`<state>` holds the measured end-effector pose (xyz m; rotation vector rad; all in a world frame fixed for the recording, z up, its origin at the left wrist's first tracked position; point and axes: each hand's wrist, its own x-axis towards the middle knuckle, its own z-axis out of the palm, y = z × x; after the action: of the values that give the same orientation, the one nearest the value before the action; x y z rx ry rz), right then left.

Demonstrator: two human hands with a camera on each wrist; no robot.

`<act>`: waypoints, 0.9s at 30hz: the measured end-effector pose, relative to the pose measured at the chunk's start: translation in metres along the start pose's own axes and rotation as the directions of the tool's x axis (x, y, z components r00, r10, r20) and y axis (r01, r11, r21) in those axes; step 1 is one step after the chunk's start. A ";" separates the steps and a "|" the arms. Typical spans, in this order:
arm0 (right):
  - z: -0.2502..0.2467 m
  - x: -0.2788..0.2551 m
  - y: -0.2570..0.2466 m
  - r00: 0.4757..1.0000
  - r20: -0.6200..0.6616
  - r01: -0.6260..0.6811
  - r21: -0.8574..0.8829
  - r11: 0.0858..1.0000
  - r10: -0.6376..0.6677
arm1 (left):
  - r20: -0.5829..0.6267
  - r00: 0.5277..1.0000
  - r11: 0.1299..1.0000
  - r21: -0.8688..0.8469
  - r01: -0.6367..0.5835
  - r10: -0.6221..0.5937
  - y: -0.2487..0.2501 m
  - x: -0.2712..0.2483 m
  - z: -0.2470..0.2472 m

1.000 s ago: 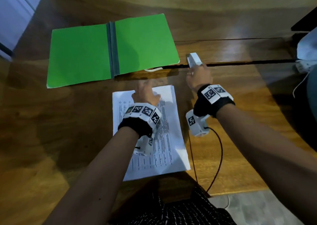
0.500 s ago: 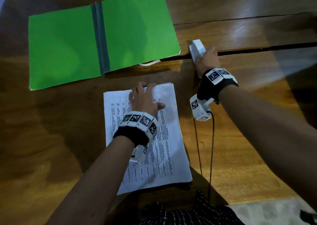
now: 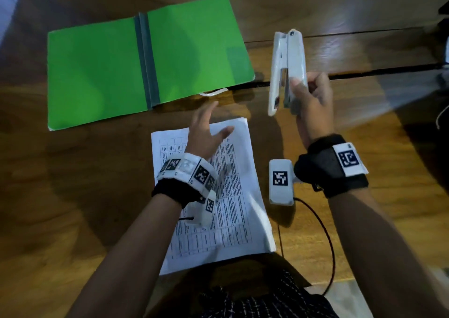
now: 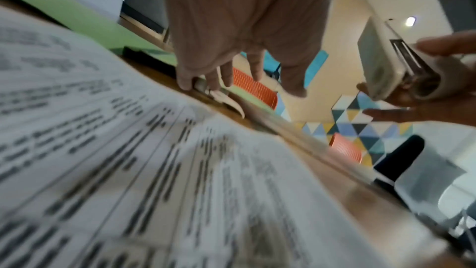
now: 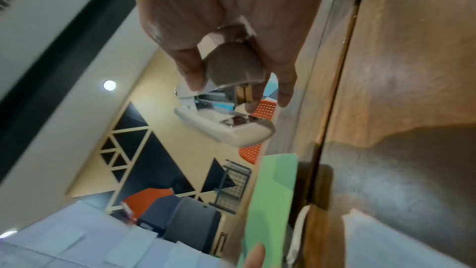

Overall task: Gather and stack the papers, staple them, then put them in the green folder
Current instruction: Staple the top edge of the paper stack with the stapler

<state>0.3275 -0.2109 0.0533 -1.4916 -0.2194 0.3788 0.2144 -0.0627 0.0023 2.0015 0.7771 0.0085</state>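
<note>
A stack of printed papers [image 3: 233, 196] lies on the wooden table [image 3: 73, 208] in front of me, blurred in the left wrist view [image 4: 128, 160]. The green folder [image 3: 145, 60] lies spread flat beyond it. My right hand [image 3: 313, 99] grips a white stapler [image 3: 286, 70] and holds it in the air, right of the folder; its mouth shows in the right wrist view [image 5: 226, 121]. My left hand [image 3: 206, 133] hovers open above the top edge of the papers, fingers spread [image 4: 239, 64].
A dark seam [image 3: 364, 71] runs across the table behind the stapler. A red cable [image 3: 328, 245] hangs from my right wrist near the table's front edge. White and dark things [image 3: 444, 50] sit at the far right. A thin white strap [image 3: 213, 92] pokes from under the folder.
My right hand has lifted the stapler off the table and brought it toward me. My left hand has risen off the papers and spread its fingers.
</note>
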 end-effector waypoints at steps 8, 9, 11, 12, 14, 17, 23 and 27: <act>0.049 -0.037 -0.016 0.989 0.081 -0.145 0.446 0.883 0.121 | 0.080 0.981 0.812 -0.576 -0.098 0.176 0.032 -0.041 -0.030; 0.056 -0.039 -0.014 0.987 0.077 -0.163 0.462 0.872 0.143 | 0.066 0.980 0.796 -0.594 -0.115 0.190 0.031 -0.047 -0.032; 0.068 -0.042 -0.007 0.977 0.109 -0.213 0.475 0.854 0.183 | 0.017 0.982 0.780 -0.610 -0.139 0.189 0.024 -0.055 -0.038; 0.074 -0.044 -0.003 0.970 0.128 -0.245 0.465 0.851 0.209 | -0.012 0.985 0.791 -0.595 -0.145 0.171 0.019 -0.059 -0.041; 0.085 -0.049 0.002 0.951 0.148 -0.309 0.428 0.849 0.272 | -0.054 0.990 0.832 -0.539 -0.136 0.127 0.008 -0.064 -0.047; 0.102 -0.054 0.016 0.936 0.128 -0.353 0.334 0.874 0.329 | -0.079 0.990 0.873 -0.468 -0.137 0.113 -0.014 -0.072 -0.057; 0.123 -0.052 0.041 0.895 0.062 -0.446 0.166 0.880 0.442 | -0.216 0.960 0.959 -0.256 0.121 -0.179 -0.072 -0.061 -0.073; 0.131 -0.044 0.058 0.834 0.005 -0.552 -0.031 0.833 0.552 | -0.245 0.850 0.882 -0.057 0.467 -0.466 -0.092 -0.054 -0.067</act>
<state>0.2322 -0.1038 0.0096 -1.5652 0.2112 0.8554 0.1031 -0.0068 -0.0173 1.7856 1.4182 -0.0225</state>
